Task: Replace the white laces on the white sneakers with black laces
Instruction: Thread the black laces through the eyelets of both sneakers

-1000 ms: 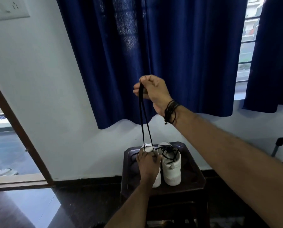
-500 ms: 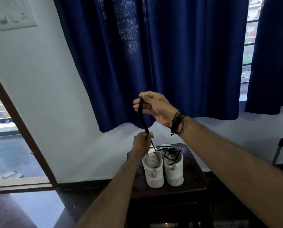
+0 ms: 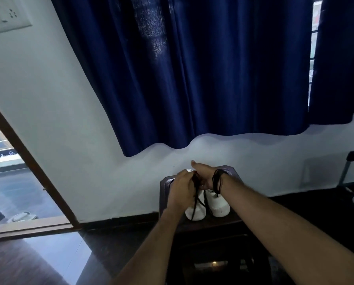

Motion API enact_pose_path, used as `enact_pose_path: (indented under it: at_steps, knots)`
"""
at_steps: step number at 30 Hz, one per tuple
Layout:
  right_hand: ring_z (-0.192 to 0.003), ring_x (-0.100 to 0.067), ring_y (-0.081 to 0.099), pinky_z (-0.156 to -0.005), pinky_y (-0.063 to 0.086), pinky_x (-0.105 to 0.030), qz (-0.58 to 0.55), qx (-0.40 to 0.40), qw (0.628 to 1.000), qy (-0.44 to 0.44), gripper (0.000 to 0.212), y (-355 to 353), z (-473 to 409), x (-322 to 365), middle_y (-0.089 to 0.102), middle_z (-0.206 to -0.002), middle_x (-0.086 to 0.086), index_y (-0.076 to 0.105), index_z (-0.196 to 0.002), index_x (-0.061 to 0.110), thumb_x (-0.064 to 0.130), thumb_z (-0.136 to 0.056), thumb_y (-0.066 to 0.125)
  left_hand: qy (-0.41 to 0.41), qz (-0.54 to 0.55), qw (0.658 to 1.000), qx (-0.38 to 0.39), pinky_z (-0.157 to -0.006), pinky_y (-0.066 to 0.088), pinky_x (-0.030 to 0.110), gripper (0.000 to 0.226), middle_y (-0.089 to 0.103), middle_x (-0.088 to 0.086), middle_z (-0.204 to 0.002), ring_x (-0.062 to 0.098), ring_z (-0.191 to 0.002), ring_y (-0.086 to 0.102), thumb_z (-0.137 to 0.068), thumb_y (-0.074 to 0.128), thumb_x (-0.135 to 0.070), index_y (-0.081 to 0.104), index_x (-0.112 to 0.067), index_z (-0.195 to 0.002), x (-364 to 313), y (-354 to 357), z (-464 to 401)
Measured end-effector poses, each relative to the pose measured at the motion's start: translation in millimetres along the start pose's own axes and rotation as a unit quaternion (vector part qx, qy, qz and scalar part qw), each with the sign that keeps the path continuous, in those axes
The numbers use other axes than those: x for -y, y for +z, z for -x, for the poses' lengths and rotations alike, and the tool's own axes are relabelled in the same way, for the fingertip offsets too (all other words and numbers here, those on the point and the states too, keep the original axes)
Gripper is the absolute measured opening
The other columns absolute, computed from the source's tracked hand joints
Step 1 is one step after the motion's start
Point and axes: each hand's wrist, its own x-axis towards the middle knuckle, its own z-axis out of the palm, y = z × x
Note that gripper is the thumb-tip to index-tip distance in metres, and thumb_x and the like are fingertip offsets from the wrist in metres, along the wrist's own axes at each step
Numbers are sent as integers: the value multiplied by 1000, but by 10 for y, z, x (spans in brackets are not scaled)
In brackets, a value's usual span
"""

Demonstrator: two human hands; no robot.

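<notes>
1. Here, 2 white sneakers (image 3: 206, 204) stand side by side, heels toward the camera, on a dark stool (image 3: 200, 225) below a blue curtain (image 3: 202, 79).
2. The left hand (image 3: 182, 190) pinches the black lace (image 3: 197, 194) above the left shoe; strands hang over its heel.
3. The right hand (image 3: 204, 175) meets it there; its grip is hidden, thumb raised.

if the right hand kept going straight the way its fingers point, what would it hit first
The right hand points away from the person, over the sneakers. Beyond its fingertips, the pale wall below the blue curtain looks first in line, though depth is unclear.
</notes>
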Motion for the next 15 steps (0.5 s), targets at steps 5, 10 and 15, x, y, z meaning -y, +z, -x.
enact_pose_path:
  at_steps: [5, 10, 15]
  knots:
    - [-74, -21, 52, -78, 47, -35, 101, 0, 995, -21, 23, 59, -200, 26, 55, -83, -9, 54, -81, 10, 18, -101, 46, 4, -11, 1000, 15, -94, 44, 23, 38, 63, 1, -118, 9, -108, 54, -92, 36, -17, 64, -13, -118, 78, 181, 213]
    - [-51, -18, 43, -55, 41, -26, 57, -42, 997, -37, 33, 35, -270, -37, 48, -51, -5, 49, -72, 11, -2, -97, 31, -96, -18, 995, -27, -88, 44, 26, 30, 59, 0, -112, 19, -107, 54, -80, 53, -15, 57, -16, -109, 255, 124, 339]
    - [-40, -10, 21, -36, 15, -19, 140, -36, 989, -43, 36, -14, -95, 57, 32, -55, 1, 48, -70, 15, 11, -97, 25, 27, -111, 988, 107, -104, 41, 45, 48, 53, 7, -134, 27, -135, 37, -97, 35, -50, 59, -17, -121, 558, 309, 357]
